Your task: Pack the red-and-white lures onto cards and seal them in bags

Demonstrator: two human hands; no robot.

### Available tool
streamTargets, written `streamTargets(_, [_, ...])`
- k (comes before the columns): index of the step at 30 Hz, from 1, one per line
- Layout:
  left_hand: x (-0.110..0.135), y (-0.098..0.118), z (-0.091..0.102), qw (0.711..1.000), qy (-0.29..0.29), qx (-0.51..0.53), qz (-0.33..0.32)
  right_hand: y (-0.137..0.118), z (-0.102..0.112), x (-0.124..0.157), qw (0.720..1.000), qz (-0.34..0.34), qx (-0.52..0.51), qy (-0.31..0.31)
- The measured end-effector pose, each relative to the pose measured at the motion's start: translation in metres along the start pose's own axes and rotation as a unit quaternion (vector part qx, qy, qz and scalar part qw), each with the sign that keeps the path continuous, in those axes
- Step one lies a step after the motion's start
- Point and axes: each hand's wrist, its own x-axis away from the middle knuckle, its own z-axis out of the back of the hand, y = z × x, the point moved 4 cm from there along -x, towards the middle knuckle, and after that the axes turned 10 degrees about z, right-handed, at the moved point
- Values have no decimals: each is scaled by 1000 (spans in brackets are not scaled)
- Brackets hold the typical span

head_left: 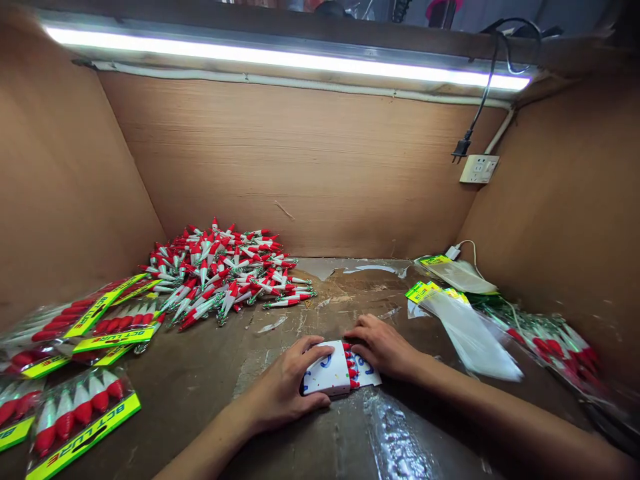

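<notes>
A white card sleeve [325,373] with blue handwriting lies on the table in front of me. My left hand [295,373] grips its left side, thumb along the near edge and fingers over the far one. Several fishing lures [352,368] poke their red ends out of the sleeve's right opening, above a white card flap [367,375]. At these lures my right hand [383,347] has its fingers curled against the far side; its thumb is hidden. Behind my left hand is a big heap of loose red-and-white fishing lures [220,273].
Filled lure packets [83,413] with yellow labels are stacked at the left. Clear plastic bags [470,330] lie at the right, beside more bagged lures [555,343]. A black plug [463,145] dangles near the wall socket [479,169]. Wooden panels enclose the back and sides.
</notes>
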Motion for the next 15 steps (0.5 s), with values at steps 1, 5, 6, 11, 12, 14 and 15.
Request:
streamTargets(1, [0,0,0,1000,-2,-2,0,3,1,2,1000,-18,-3,8])
streamTargets(5, [-1,1,0,1000,-10,-12,5,3,-1,1,1000,-5,4,5])
streamTargets(6, [-1,1,0,1000,-9,-13,7,1,0,0,1000,3,17,9])
streamTargets(11, [-1,1,0,1000,-5,-11,7,-5,2,-2,998,20,33,39])
streamTargets(12, [-1,1,0,1000,-6,-11,7,-5,2,-1,999,21,24,35])
streamTargets(14, [-1,1,0,1000,-6,-10,7,-4,0,-1,999,18,6,31])
streamTargets(15, [-1,1,0,1000,-6,-9,7,-4,-2,-1,999,15,-3,33])
